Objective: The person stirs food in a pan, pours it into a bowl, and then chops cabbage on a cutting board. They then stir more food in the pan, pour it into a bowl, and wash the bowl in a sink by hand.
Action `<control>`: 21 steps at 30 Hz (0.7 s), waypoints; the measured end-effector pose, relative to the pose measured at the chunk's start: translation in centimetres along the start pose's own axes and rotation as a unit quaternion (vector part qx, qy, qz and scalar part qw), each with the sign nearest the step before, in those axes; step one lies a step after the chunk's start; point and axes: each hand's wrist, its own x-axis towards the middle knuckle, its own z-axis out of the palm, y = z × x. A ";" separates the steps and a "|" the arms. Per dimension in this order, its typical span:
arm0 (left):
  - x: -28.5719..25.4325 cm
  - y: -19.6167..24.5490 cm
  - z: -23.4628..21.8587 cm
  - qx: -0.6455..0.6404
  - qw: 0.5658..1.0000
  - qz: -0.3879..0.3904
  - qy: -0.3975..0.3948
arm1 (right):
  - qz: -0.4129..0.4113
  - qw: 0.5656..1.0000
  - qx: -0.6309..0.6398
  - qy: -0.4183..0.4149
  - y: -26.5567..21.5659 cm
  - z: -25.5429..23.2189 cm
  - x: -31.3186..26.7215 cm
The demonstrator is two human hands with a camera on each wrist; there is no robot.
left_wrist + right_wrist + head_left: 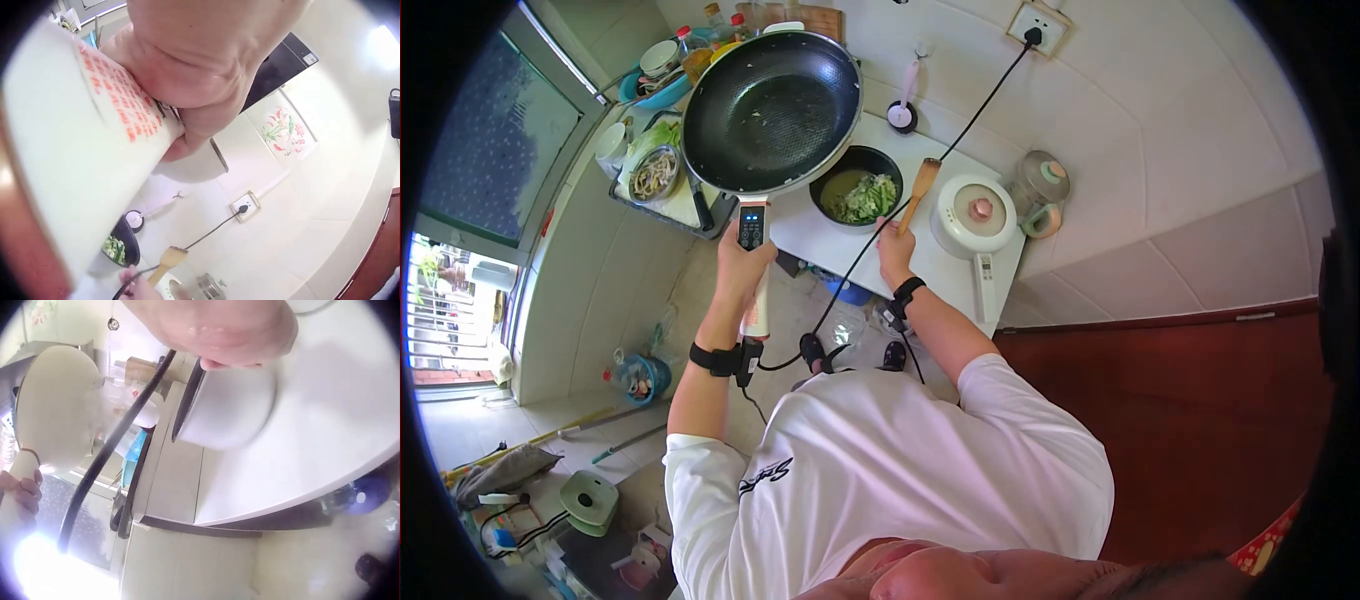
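Note:
My left hand [745,265] grips the white handle [756,318] of a black-lined electric frying pan [770,115], lifted above the counter. Lit buttons show on the handle's panel. The pan's inside looks wet and holds a few small bits. My right hand [896,252] holds a wooden spatula [923,180] by its handle, blade pointing up and away from me. Beside that hand stands a round pot [878,158], black inside and white outside, with chopped greens [868,200] in liquid. In the right wrist view the hand overlaps the pot's white wall [234,412].
A black power cord [978,118] runs from the wall socket [1038,28] past the right hand. A lidded white pot [950,215] sits right, near a glass kettle [1040,180]. Left are a bowl of sliced food [654,174], a knife [701,205] and bottles [693,55].

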 end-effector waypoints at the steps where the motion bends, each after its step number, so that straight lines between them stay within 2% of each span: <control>1: 0.0 0.4 -0.3 0.006 1.000 -0.006 0.001 | 0.001 1.000 0.010 0.003 0.8 0.5 0.5; 5: 0.2 2.1 -1.1 -0.015 1.000 -0.022 -0.017 | -0.012 0.999 0.028 0.044 2.6 2.4 1.7; 7: 0.7 1.8 -1.6 -0.058 0.997 -0.019 -0.052 | -0.041 0.988 0.011 0.151 2.6 2.9 1.5; 8: 1.0 1.5 -1.9 -0.059 0.996 -0.022 -0.060 | -0.041 0.986 0.009 0.159 2.6 2.4 1.0; 14: 3.2 -0.5 -1.4 -0.042 0.992 -0.034 -0.118 | -0.076 0.979 -0.058 0.178 2.1 -4.8 -2.4; 15: 3.5 -0.7 -1.1 -0.026 0.990 -0.038 -0.135 | -0.093 0.975 -0.101 0.173 2.1 -6.2 -2.8; 21: 3.6 -4.0 2.4 -0.017 0.983 -0.042 -0.178 | -0.110 0.955 -0.185 0.204 0.4 -13.2 -6.2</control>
